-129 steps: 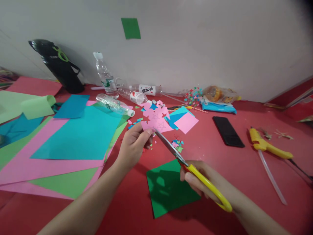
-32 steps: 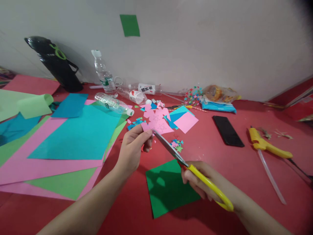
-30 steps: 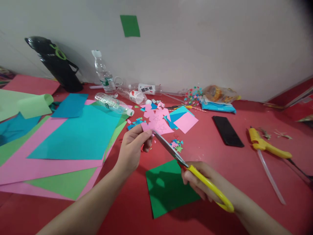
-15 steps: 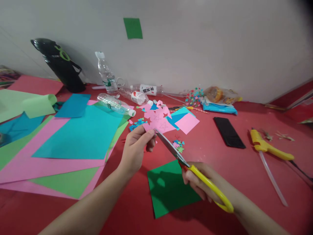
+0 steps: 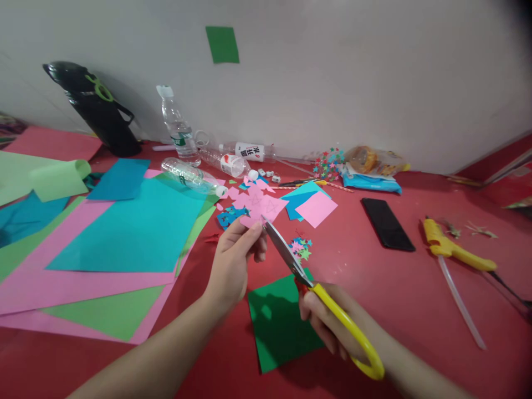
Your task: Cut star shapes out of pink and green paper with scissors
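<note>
Between its thumb and fingers my left hand [image 5: 236, 252] pinches a piece of pink paper [image 5: 258, 200] that has star outlines drawn on it and ragged cut edges. My right hand [image 5: 332, 318] grips a pair of scissors [image 5: 286, 249] with yellow handles. The blade tips touch the pink paper's near edge, right beside my left thumb; the blades look nearly closed. Below the hands lies a dark green paper square [image 5: 276, 332], partly covered by my right hand. A small pile of cut paper stars [image 5: 302, 247] rests just beyond the blades.
Large coloured sheets [image 5: 133, 227] overlap on the left. Behind them stand a black flask [image 5: 102, 119] and a water bottle [image 5: 178, 130], with several bottles lying beside. On the right are a phone [image 5: 387, 224] and a yellow glue gun [image 5: 453, 249]. More stars [image 5: 328, 163] lie near the wall.
The pink paper has turned and shifted a little to the left in my left hand. My right hand and the scissors have moved slightly left and down in view.
</note>
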A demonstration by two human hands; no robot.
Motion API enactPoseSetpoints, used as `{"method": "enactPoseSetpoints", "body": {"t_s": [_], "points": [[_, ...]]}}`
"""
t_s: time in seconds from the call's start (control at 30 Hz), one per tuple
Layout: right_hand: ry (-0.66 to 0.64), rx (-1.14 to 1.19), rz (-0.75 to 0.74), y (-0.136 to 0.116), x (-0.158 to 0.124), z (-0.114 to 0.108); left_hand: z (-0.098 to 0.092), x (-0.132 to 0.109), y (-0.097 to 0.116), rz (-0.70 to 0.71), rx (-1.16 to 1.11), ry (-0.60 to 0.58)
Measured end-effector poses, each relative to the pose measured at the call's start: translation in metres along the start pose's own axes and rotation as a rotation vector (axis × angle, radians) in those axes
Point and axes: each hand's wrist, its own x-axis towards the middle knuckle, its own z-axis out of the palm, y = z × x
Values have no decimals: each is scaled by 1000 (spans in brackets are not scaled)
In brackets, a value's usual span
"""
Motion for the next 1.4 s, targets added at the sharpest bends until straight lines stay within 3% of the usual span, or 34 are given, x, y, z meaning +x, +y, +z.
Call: {"method": "enactPoseSetpoints", "body": {"t_s": [0.43, 0.77, 1.4], "points": [[53, 3, 38, 4, 2, 6, 4, -1, -1, -53, -32, 64], [91, -14, 2, 4, 4, 5, 2, 0, -2, -33, 36, -15], [48, 12, 51, -4, 2, -3, 2, 1, 4, 4, 66, -12]]}}
